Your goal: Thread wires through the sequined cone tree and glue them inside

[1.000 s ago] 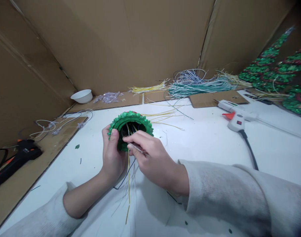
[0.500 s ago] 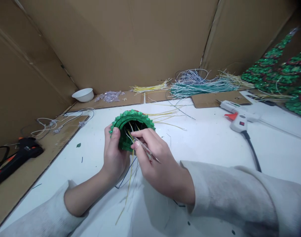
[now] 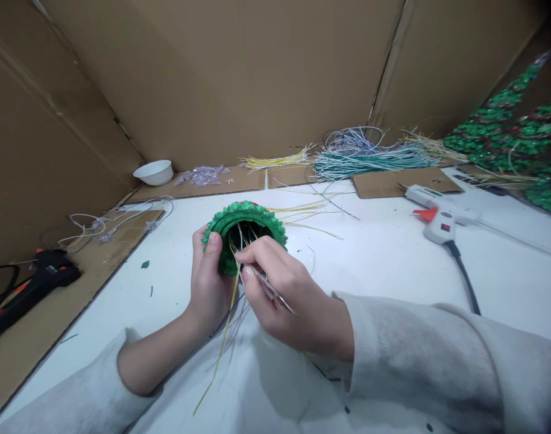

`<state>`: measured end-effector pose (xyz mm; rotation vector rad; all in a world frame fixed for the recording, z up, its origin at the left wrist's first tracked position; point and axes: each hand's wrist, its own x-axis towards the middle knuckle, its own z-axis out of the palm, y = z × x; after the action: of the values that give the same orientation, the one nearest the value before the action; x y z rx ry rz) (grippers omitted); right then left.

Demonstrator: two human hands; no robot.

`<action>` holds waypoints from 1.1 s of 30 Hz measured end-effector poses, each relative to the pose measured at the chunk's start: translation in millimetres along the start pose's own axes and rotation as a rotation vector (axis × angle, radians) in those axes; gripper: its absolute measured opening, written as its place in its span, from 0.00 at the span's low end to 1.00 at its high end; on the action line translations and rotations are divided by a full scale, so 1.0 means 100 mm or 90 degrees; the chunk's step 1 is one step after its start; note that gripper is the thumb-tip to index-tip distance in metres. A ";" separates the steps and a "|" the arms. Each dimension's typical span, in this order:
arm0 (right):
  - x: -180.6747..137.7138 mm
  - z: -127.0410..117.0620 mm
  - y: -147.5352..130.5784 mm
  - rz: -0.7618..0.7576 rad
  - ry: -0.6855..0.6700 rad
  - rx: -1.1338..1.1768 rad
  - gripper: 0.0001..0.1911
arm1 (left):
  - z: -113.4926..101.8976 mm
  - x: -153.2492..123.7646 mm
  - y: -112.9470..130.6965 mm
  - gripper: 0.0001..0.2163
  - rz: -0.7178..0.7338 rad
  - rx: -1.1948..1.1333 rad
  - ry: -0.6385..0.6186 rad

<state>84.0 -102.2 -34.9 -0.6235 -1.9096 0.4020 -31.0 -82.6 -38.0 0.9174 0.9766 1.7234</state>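
Note:
My left hand (image 3: 208,283) is wrapped round a hollow green glittery cone (image 3: 243,232) with a scalloped rim, its open base tilted towards me. Thin yellow, white and dark wires (image 3: 225,325) hang out of the opening and trail over the white table (image 3: 384,259). My right hand (image 3: 289,295) pinches slim metal tweezers (image 3: 269,288), whose tips reach into the cone's opening among the wires.
A white glue gun (image 3: 436,217) with an orange trigger lies at the right, its black cord running towards me. Bundles of coloured wires (image 3: 366,155) lie at the back. A white bowl (image 3: 153,172) and black glue gun (image 3: 35,283) sit at the left. Green sequined trees (image 3: 515,138) stand at the far right.
My right hand has shifted slightly, working the tweezers in the cone's opening. The hanging yellow wire has swung to the left. My left hand keeps its hold.

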 end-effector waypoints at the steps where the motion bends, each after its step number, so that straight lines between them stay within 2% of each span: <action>1: 0.00 0.00 0.01 -0.009 -0.004 -0.001 0.07 | 0.00 0.00 0.00 0.03 -0.001 0.005 0.000; 8: 0.02 -0.07 -0.04 -0.046 0.025 -0.082 0.05 | -0.05 0.03 -0.03 0.05 -0.017 -0.021 -0.006; 13: 0.03 -0.05 -0.03 -0.049 0.062 -0.064 0.07 | -0.11 0.07 -0.05 0.08 -0.033 -0.010 -0.005; 17: 0.04 0.01 0.01 0.017 0.050 -0.063 0.08 | -0.08 0.06 -0.07 0.06 0.019 -0.019 -0.033; 22: 0.05 0.07 0.04 0.108 0.069 -0.069 0.08 | -0.09 0.05 -0.11 0.06 0.023 -0.060 -0.082; 27: 0.06 0.12 0.05 0.176 0.081 -0.005 0.07 | -0.09 0.05 -0.13 0.06 0.012 -0.058 -0.083; 33: 0.05 0.15 0.04 0.210 0.101 0.028 0.07 | -0.08 0.05 -0.11 0.07 0.017 -0.044 -0.084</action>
<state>69.2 -95.9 -39.4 -0.9174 -1.6453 0.5850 -35.3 -76.4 -50.5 0.9893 0.8175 1.6855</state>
